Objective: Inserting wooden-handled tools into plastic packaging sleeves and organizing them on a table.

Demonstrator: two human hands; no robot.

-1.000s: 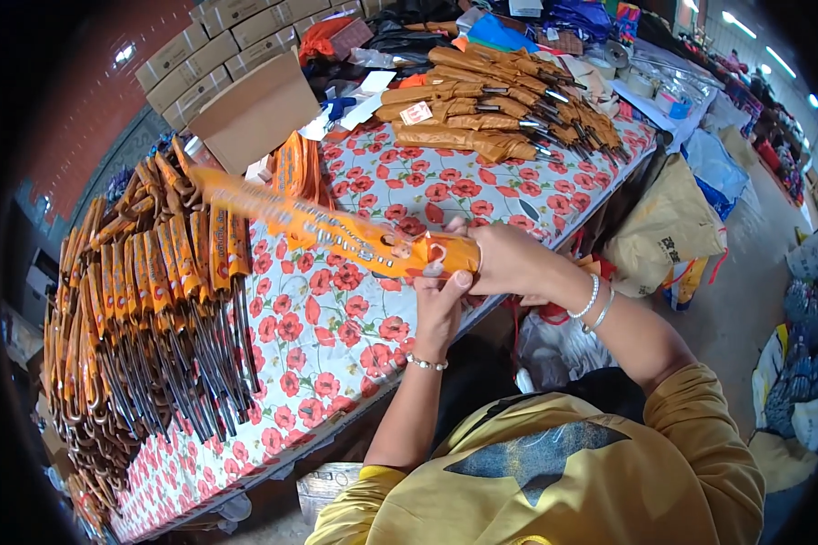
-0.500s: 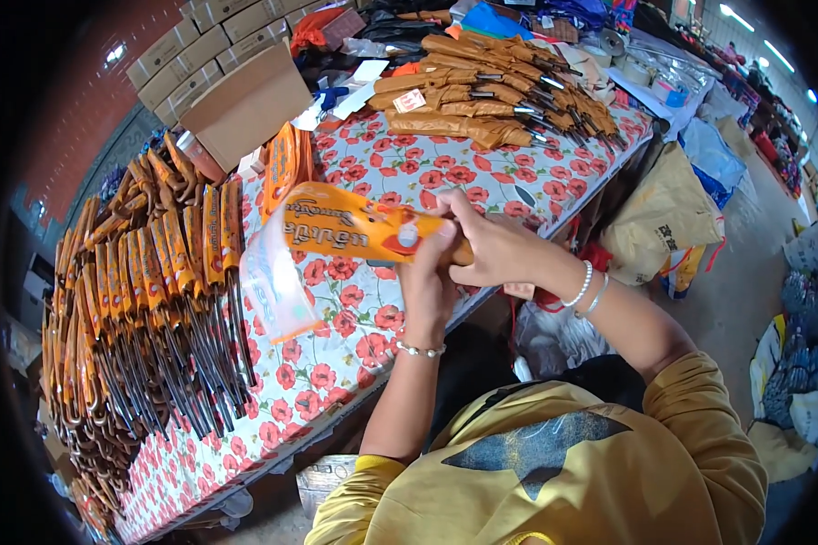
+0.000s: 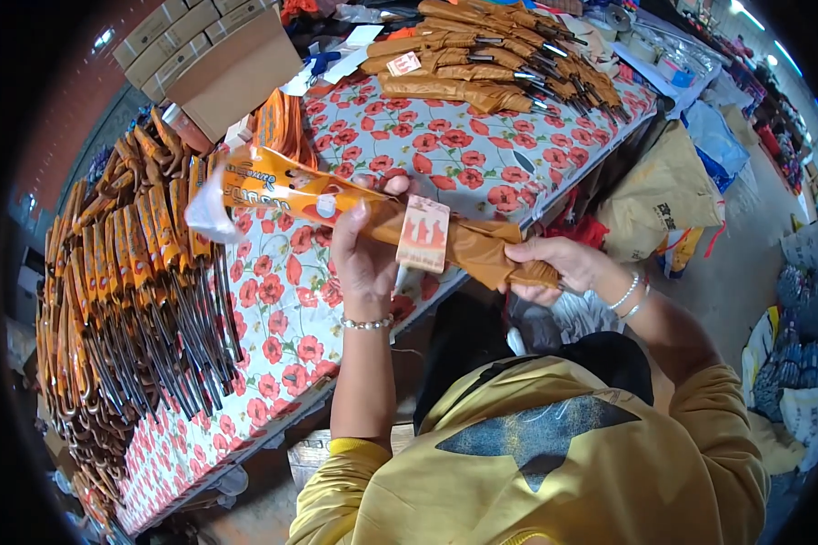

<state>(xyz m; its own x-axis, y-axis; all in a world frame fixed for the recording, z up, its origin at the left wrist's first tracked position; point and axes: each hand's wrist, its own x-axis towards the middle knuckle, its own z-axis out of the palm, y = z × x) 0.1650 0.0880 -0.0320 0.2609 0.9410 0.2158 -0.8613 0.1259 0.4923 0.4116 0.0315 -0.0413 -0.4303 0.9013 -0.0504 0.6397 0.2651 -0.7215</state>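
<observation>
A folded brown umbrella [image 3: 488, 254] lies across both hands above the table, its left part inside a printed orange plastic sleeve [image 3: 286, 186]. My left hand [image 3: 365, 254] is closed round the umbrella at the sleeve's mouth. Fabric near the umbrella's right end is gripped by my right hand [image 3: 562, 265]. A pale hang tag [image 3: 424, 233] rests on the fabric between the hands. The sleeve's far left end is clear plastic and blurred. More orange sleeves [image 3: 280, 125] lie in a pile just behind it.
The table has a poppy-print cloth [image 3: 459, 150]. Sleeved umbrellas with dark shafts [image 3: 145, 245] are heaped at the left. Several brown umbrellas without sleeves [image 3: 463, 91] lie at the back. Cardboard boxes [image 3: 232, 77] stand at the back left, and a tan sack [image 3: 668, 195] sits right of the table.
The umbrella and its tag have come into view between my hands, partly inside the sleeve. My left hand moved left with the sleeve; my right hand moved right along the umbrella.
</observation>
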